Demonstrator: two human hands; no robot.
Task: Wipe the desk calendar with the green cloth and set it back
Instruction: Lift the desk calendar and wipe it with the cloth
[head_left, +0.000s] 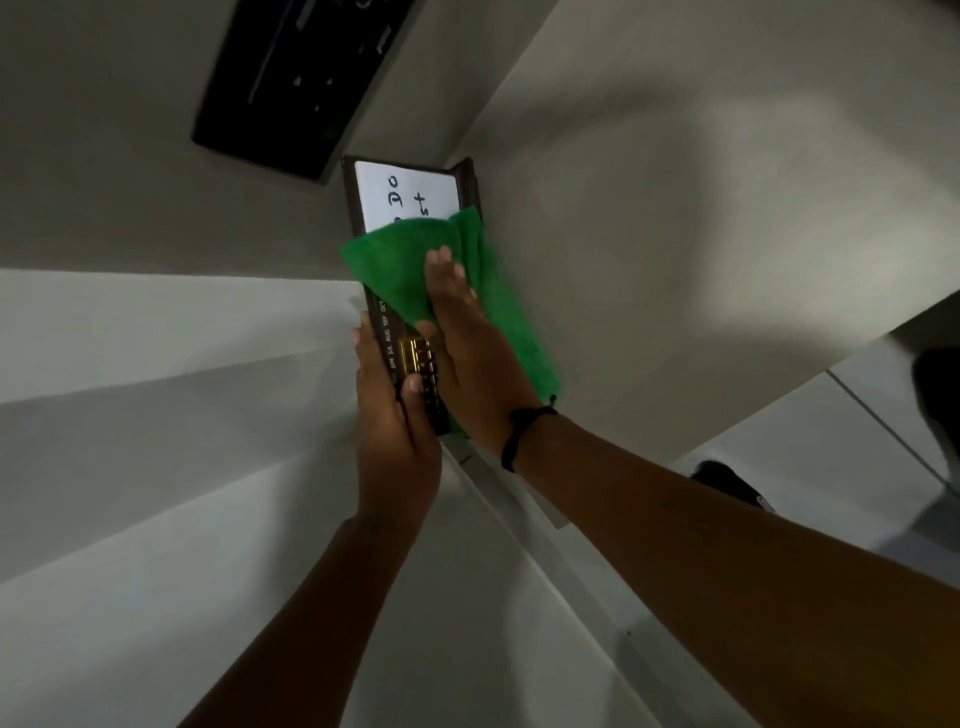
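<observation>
The desk calendar (410, 192) is a dark brown frame with a white handwritten panel at its far end and month names and gold pieces along its near end. My left hand (392, 415) grips its near end from the left side, thumb over the gold pieces. A green cloth (395, 270) lies over the middle of the calendar and hangs off its right side. My right hand (462, 338) presses flat on the cloth, fingers pointing away from me. A black cord circles my right wrist.
A black flat device (301, 78) sits on the grey surface at the upper left. White surfaces with a ledge run across the left and bottom. A dark shoe (727, 483) and another dark shape show at the right.
</observation>
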